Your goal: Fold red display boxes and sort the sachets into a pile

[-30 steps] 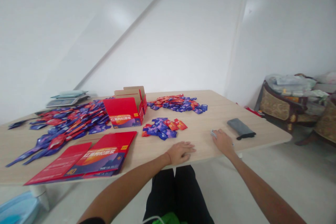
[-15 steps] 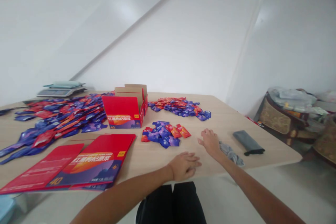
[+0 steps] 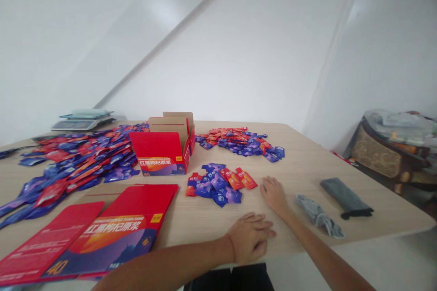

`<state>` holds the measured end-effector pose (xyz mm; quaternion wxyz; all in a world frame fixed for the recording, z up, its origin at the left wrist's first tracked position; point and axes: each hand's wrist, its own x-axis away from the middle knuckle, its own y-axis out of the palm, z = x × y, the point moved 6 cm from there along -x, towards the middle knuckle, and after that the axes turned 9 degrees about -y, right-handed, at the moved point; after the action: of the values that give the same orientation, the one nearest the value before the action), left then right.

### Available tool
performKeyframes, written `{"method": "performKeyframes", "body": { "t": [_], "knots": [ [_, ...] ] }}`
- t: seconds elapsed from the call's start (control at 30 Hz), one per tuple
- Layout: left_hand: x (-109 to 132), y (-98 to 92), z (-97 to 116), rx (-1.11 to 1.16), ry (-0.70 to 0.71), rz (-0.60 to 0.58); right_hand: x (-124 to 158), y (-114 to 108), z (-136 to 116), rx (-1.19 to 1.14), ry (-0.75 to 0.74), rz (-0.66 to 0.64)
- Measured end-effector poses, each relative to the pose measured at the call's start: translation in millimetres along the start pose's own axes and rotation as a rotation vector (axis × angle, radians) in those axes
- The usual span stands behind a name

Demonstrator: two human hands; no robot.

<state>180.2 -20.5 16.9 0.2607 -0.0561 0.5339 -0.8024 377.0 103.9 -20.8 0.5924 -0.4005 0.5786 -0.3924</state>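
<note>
My left hand (image 3: 250,238) rests near the table's front edge, fingers stretched out and loosely apart, holding nothing. Just beyond it, my right hand (image 3: 274,196) lies palm down on the tabletop with no object in it. Its fingertips are close to a small group of red and purple sachets (image 3: 218,183), apart from them. Behind that group is a larger heap of sachets (image 3: 239,140). An upright red box (image 3: 160,152) with a raised flap stands to the left. Flattened red and purple cartons (image 3: 118,232) lie at the front left.
A big spread of sachets (image 3: 85,157) covers the left side, with a scale (image 3: 82,122) behind it. A tied grey cloth (image 3: 319,216) and a folded dark grey cloth (image 3: 346,196) lie at right. A chair (image 3: 378,152) piled with bags stands beyond the table (image 3: 307,163).
The view has tipped down and shifted left, so the table looks nearer. My right hand has lowered and flattened onto the tabletop. The sachets and boxes keep their arrangement.
</note>
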Motion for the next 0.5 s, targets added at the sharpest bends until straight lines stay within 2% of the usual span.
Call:
{"method": "performKeyframes", "body": {
  "t": [0.17, 0.23, 0.3, 0.4, 0.5],
  "knots": [
    [-0.3, -1.5, 0.3, 0.011, -0.024, -0.015, -0.7, -5.1, -0.5, -0.028, 0.023, 0.028],
    [-0.2, -3.0, 1.6, 0.011, -0.024, -0.023, -3.0, -16.3, 0.7, -0.082, 0.001, 0.051],
    [0.0, -4.0, 2.5, 0.015, -0.023, -0.029, -3.4, -36.7, 5.1, -0.132, -0.057, 0.113],
    [0.2, -4.2, 2.3, 0.017, -0.023, -0.029, 9.0, -70.7, 24.7, -0.103, -0.134, 0.201],
    [0.0, -3.7, 1.1, 0.023, -0.023, -0.007, 38.8, -83.9, 57.5, -0.030, -0.190, 0.151]
  ]
}}
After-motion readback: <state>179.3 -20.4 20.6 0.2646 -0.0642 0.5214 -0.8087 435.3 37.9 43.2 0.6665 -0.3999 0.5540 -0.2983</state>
